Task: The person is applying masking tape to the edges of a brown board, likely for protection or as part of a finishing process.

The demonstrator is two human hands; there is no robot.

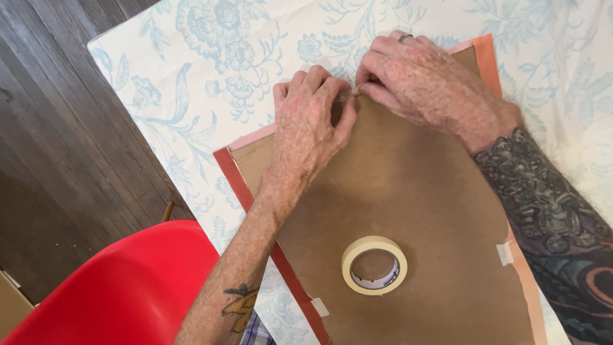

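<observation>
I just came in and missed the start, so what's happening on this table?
A person leans over a brown backing board set in a red frame on a floral tablecloth. The left hand and right hand meet at the board's far edge, pinching a small strip of tape there. A roll of masking tape lies on the board, and two side edges carry tape tabs.

Both hands knuckles-up, left hand (313,121) and right hand (418,80) fingertips pinched together, forearms angled inward

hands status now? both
Left hand: fingers curled, pressing the far edge of the flat brown hardboard panel.
Right hand: pinching a small strip of pale masking tape at that edge.
</observation>
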